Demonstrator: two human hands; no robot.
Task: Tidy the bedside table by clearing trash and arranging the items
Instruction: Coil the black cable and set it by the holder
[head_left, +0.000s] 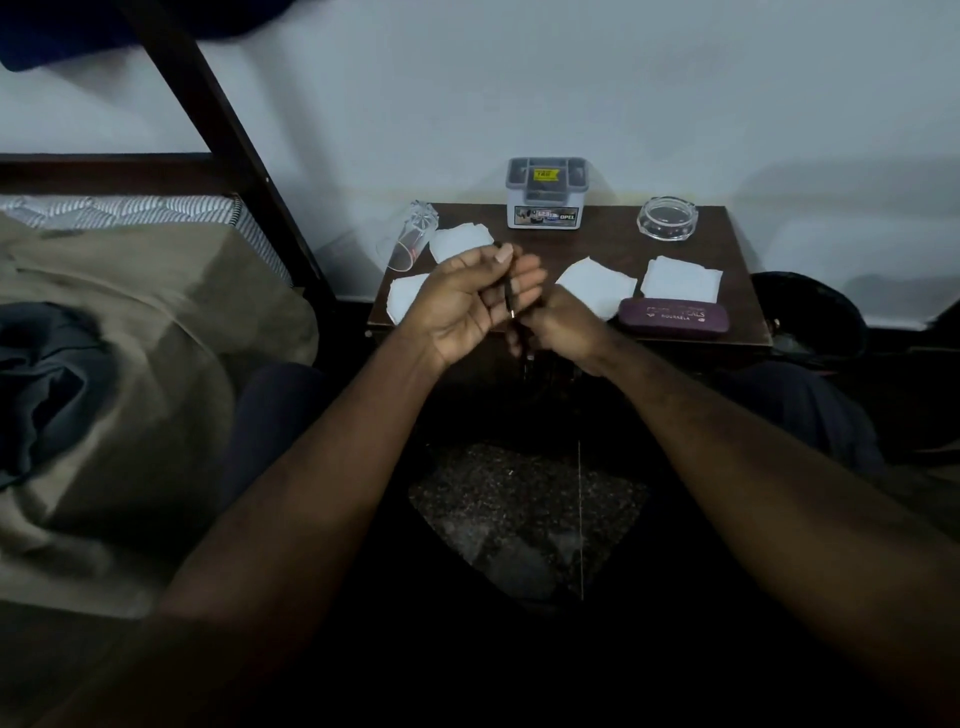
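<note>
Pen (508, 292), slim, dark, 1 pale band; pinched in left hand (462, 306), gripped below by right hand (563, 328)

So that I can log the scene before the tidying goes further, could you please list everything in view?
bedside table: one, dark brown, against the wall
paper pieces: four, white, spread over the tabletop
glass: one, clear, lying on its side, rear left of the table
organiser box: one, grey and white, rear centre
ashtray: one, clear, rear right
spectacle case: one, purple, front right
bin: one, black, on the floor right of the table
blanket: one, olive, on the bed at left
pen: one, dark, between both hands
left hand: pinches the pen's upper part
right hand: grips the pen's lower end
</note>
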